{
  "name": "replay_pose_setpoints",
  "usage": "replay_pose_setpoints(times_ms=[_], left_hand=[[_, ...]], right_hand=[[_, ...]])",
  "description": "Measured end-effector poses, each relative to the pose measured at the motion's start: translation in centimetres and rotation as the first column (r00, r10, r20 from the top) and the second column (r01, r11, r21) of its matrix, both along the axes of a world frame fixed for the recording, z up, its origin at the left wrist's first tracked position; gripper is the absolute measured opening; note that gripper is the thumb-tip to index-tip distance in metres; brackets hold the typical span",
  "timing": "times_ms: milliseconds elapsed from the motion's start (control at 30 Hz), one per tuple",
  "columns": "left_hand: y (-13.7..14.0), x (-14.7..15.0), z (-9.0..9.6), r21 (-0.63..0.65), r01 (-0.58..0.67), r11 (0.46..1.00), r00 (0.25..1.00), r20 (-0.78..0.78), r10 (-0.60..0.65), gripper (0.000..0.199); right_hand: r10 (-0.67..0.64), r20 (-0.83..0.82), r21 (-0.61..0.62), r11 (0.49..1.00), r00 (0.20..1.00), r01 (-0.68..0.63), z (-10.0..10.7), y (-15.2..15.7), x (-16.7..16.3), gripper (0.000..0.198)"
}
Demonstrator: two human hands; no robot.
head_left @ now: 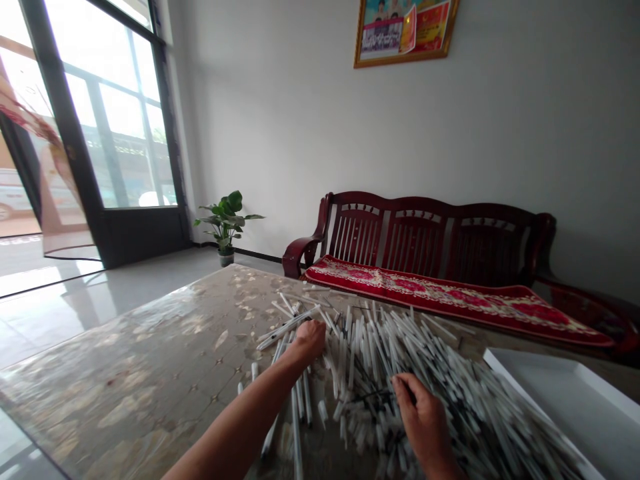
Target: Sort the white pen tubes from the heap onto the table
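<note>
A big heap of pens [400, 340], translucent white with dark ends, lies spread over the table in front of me. My left hand [311, 337] reaches to the heap's left edge, its fingers curled closed among several loose pens [283, 332]. What it grips, if anything, is hidden behind the hand. Nearer and to the right, my right hand [423, 413] is over the heap with thumb and forefinger pinched together. A thin dark piece shows by those fingertips, too blurred to name. Short white pen caps [363, 427] are bunched just left of this hand.
The table [150, 360] has a patterned, glossy cover. A shallow white tray [575, 393] stands at the right, beside the heap. Behind the table is a dark red wooden bench [410, 233] with a red patterned cushion [450, 293]. A potted plant [227, 223] stands near the glass door [120, 120].
</note>
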State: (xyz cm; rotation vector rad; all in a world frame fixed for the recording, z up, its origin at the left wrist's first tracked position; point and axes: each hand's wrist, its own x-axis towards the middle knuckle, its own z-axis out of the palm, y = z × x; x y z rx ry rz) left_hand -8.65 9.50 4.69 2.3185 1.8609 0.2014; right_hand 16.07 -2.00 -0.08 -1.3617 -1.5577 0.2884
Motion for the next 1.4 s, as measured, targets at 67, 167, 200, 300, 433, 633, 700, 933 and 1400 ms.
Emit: replay_pose_setpoints(times_ms=[67, 167, 200, 300, 433, 633, 700, 933, 1400], left_hand=[[-0.6, -0.4, 0.6, -0.017, -0.057, 0.998, 0.998, -0.002, 0.057, 0.023], [-2.2, -0.3, 1.4, 0.004, -0.11, 0.994, 0.994, 0.018, 0.11, 0.024], [-2.8, 0.0, 1.5, 0.019, -0.109, 0.994, 0.994, 0.034, 0.108, 0.028], [-5.2, 1.8, 1.4, 0.051, -0.042, 0.998, 0.996, 0.083, 0.038, 0.033], [-8.4, 5.0, 0.3, 0.074, 0.141, 0.987, 0.969, 0.195, -0.153, 0.03], [-9.4, 5.2, -0.3, 0.071, 0.176, 0.982, 0.909, 0.371, -0.19, 0.043], [-8.0, 3.3, -0.2, 0.095, 0.085, 0.992, 0.928, 0.356, -0.114, 0.031], [-1.2, -5.1, -0.6, 0.157, -0.333, 0.93, 0.941, 0.109, 0.319, 0.034], [0.5, -6.1, -3.0, 0.078, -0.378, 0.922, 0.926, 0.034, 0.377, 0.031]], right_hand=[[-0.003, -0.004, -0.001, 1.0, 1.0, 0.003, 0.1, 0.0, 0.0, 0.05], [-0.009, -0.011, 0.0, 1.0, 1.0, 0.009, -0.1, 0.1, 0.0, 0.051], [-0.01, -0.009, -0.002, 1.0, 1.0, 0.01, -0.2, 0.2, 0.0, 0.05], [-0.012, 0.0, -0.012, 1.0, 1.0, 0.012, -0.6, 0.3, 0.1, 0.049], [-0.013, -0.012, -0.027, 1.0, 1.0, 0.012, -0.8, 0.4, 0.2, 0.046], [-0.008, -0.023, -0.024, 1.0, 1.0, 0.008, -0.4, 0.3, 0.3, 0.049], [-0.014, -0.021, -0.016, 1.0, 1.0, 0.014, -0.3, 0.3, 0.2, 0.049], [-0.003, -0.006, -0.004, 1.0, 1.0, 0.003, -0.4, 0.3, -0.2, 0.053], [0.014, 0.017, -0.02, 1.0, 1.0, -0.013, -1.2, 0.5, -0.2, 0.052]])
